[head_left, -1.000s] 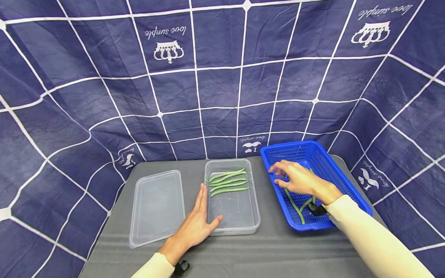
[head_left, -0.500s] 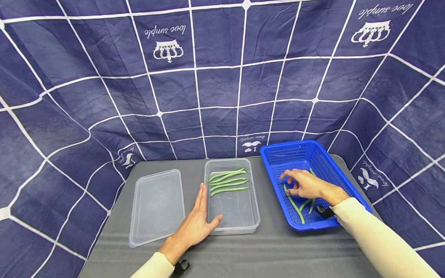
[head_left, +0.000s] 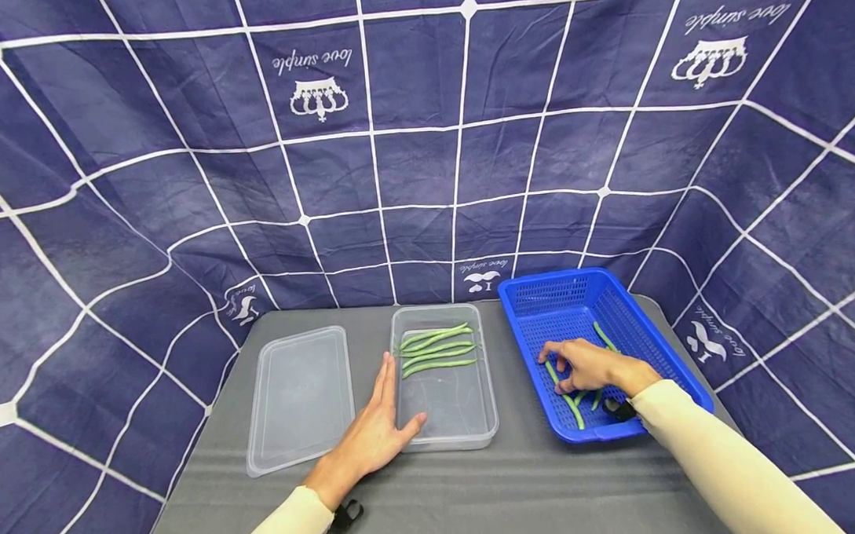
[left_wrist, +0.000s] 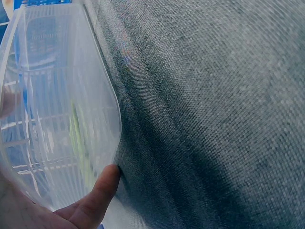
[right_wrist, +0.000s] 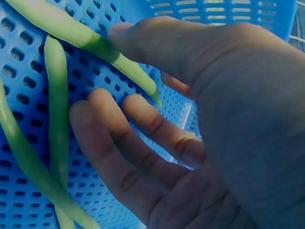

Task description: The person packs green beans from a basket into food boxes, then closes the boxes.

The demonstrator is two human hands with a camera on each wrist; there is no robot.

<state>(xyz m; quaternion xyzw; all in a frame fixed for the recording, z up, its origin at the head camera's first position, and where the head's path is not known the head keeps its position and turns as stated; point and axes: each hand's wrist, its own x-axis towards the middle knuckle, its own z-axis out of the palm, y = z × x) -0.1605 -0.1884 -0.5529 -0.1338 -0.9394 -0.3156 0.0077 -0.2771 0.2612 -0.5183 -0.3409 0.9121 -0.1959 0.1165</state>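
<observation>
In the head view, my left hand [head_left: 375,438] lies with straight fingers along the left side of a clear plastic food container [head_left: 447,416]; its thumb is at the near left corner. Several green beans [head_left: 439,365] lie side by side in the container's far half. My right hand [head_left: 590,367] is down inside a blue plastic basket [head_left: 667,353], with bent, parted fingers over a green bean [head_left: 572,411]. The right wrist view shows the thumb at that green bean [right_wrist: 71,31], the other fingertips apart from it. Two more green beans [right_wrist: 58,95] cross beside them.
A clear flat lid [head_left: 303,397] lies on the grey tabletop [head_left: 449,494], left of the container. Blue white-lined cloth [head_left: 424,173] hangs at the back and both sides. The basket's raised walls surround my right hand.
My right hand has moved from above the basket's left rim down into it, to the green bean near that side. My left hand and the container have stayed put.
</observation>
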